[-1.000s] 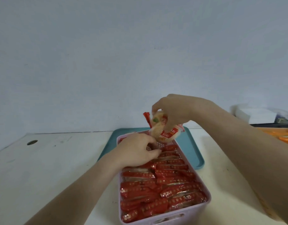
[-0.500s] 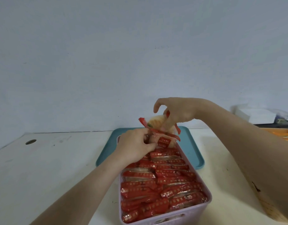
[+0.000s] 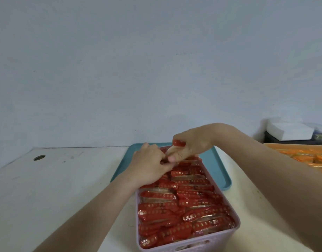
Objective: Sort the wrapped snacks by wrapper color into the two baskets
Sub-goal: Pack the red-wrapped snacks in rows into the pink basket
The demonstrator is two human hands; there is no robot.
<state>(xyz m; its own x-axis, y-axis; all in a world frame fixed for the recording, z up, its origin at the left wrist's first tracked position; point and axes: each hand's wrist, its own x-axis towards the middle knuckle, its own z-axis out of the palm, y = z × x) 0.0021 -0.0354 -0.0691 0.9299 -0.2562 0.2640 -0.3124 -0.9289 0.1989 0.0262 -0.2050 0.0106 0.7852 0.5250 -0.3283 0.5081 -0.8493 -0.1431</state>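
Note:
A pale purple basket [image 3: 227,235] sits on the table in front of me, packed with rows of red-wrapped snacks [image 3: 185,206]. My right hand [image 3: 193,144] is closed on one red-wrapped snack [image 3: 174,147] and holds it edge-down at the basket's far end. My left hand [image 3: 149,162] rests on the packed snacks beside it, fingers pressed against the row and touching my right thumb. At the right edge of the view is a second basket [image 3: 293,145] holding orange-wrapped snacks [image 3: 309,158].
A teal tray [image 3: 220,168] lies flat under the purple basket's far end. A white box [image 3: 289,130] sits on a dark container at the back right. The white table [image 3: 56,182] has a round cable hole [image 3: 39,157] at the left.
My right hand has lowered the red-wrapped snack from above the basket down into its far end. My left hand has shifted a little farther along the row to meet it.

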